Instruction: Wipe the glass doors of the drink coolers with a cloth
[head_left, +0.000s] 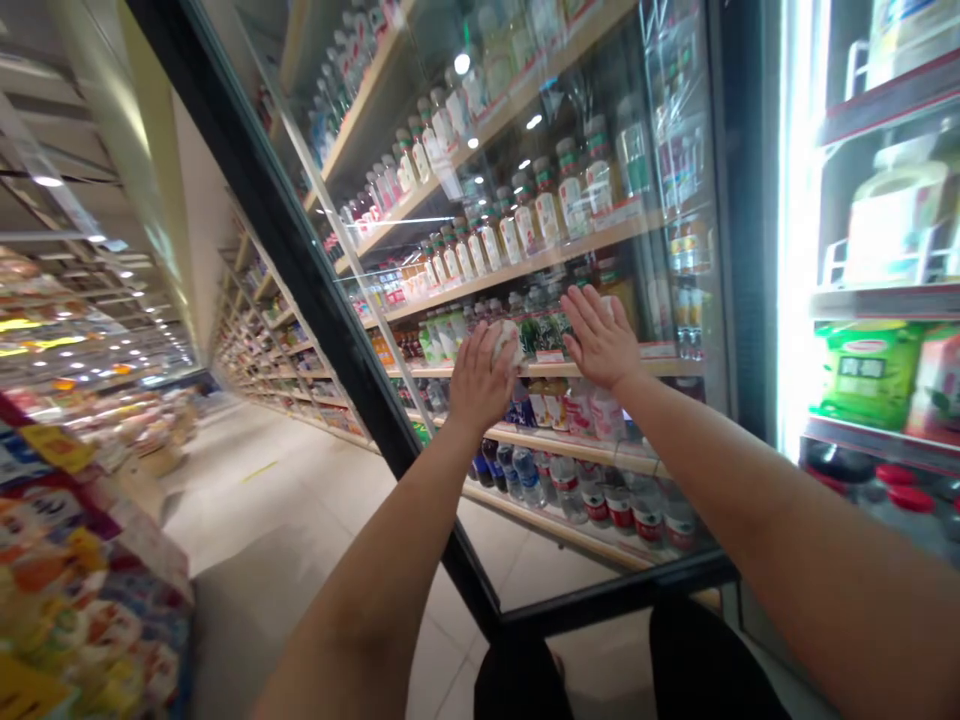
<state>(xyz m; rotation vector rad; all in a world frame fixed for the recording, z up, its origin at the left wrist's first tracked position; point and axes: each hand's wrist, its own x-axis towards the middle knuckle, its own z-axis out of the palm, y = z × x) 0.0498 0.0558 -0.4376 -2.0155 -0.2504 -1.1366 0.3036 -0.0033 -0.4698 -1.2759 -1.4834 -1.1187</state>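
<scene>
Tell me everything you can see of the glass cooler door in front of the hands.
The glass cooler door is a large clear pane in a black frame, seen at a slant, with ceiling lights reflected in it and shelves of bottled drinks behind. Whether it is fully shut cannot be told. The right hand lies flat against the pane, and the left hand presses a white wad to it.

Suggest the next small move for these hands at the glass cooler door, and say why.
Probably wipe the crumpled white cloth or tissue sideways across the black-framed glass door: the left hand seems to press it against the pane, while the open right hand lies flat on the glass and could steady the door.
</scene>
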